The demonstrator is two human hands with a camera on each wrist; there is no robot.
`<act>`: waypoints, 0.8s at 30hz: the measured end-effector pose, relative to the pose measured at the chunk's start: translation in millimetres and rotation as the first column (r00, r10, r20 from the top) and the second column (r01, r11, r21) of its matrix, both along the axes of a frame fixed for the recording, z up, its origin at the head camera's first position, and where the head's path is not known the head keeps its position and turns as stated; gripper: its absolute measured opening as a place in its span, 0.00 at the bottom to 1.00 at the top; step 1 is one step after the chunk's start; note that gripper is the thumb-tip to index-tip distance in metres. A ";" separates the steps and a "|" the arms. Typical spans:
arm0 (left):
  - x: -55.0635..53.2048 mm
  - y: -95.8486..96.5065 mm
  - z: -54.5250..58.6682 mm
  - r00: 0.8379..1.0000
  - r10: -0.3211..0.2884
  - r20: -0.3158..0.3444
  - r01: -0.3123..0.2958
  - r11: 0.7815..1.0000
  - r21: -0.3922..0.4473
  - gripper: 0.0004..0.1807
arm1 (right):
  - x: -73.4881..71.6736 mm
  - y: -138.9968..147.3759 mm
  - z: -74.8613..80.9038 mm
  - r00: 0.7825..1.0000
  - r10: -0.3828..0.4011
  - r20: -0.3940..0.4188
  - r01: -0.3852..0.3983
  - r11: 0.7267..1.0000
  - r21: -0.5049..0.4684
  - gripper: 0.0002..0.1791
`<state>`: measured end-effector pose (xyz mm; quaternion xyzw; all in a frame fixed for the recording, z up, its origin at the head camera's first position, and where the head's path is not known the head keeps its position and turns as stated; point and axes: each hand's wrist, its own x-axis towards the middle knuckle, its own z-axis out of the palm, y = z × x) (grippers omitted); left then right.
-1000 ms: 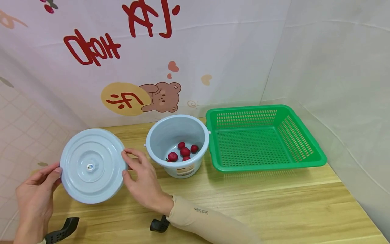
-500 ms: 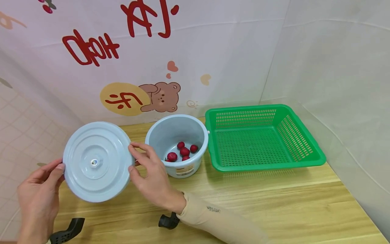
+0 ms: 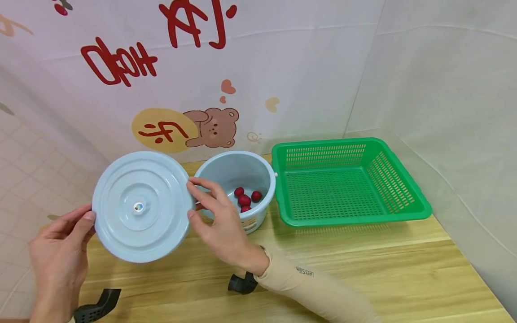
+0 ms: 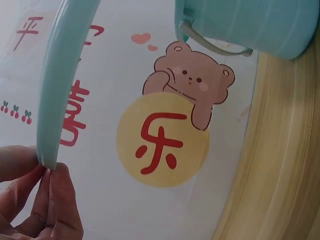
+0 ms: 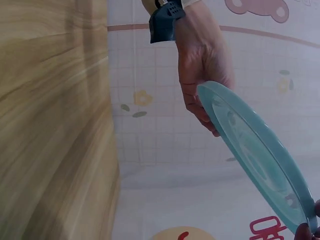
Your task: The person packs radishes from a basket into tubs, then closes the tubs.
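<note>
A round light-blue lid (image 3: 121, 197) with a small centre knob is held tilted above the table's left side. My left hand (image 3: 60, 253) pinches its left rim; the left wrist view shows thumb and fingertips on the lid's edge (image 4: 60, 75). With thumb and fingers, my right hand (image 3: 226, 226) grips the opposite rim. Just right of the lid stands a light-blue bucket (image 3: 226, 166), open at the top, partly covered by my right hand. Several small dark-red round things (image 3: 244, 200), like radishes or fruit, lie on its bottom.
A green perforated plastic basket (image 3: 335, 220) stands right of the bucket, against the back. Both are on a wooden table (image 3: 363, 269). A white printed cloth (image 3: 307, 80) hangs behind, and more cloth (image 3: 456, 134) rises along the right edge.
Both hands have carried the lid to the right and slightly upward, closer to the bucket. My right hand now covers part of the bucket. The bucket and basket have not moved.
</note>
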<state>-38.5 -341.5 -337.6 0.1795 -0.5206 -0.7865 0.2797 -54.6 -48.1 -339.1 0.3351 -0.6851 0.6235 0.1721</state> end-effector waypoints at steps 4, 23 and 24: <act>0.9 10.3 1.1 0.996 -0.048 -0.069 0.052 0.997 0.051 0.18 | -1.5 11.5 4.3 1.000 -0.008 0.007 0.008 1.000 -0.018 0.28; 0.9 61.5 7.0 0.960 -0.242 -0.140 0.235 0.970 -0.063 0.22 | -5.7 69.2 10.4 0.997 -0.051 0.059 0.053 0.998 -0.036 0.26; 0.7 64.0 7.4 0.960 -0.251 -0.128 0.243 0.967 -0.072 0.22 | -6.3 71.9 10.2 0.997 -0.050 0.057 0.053 0.998 -0.038 0.26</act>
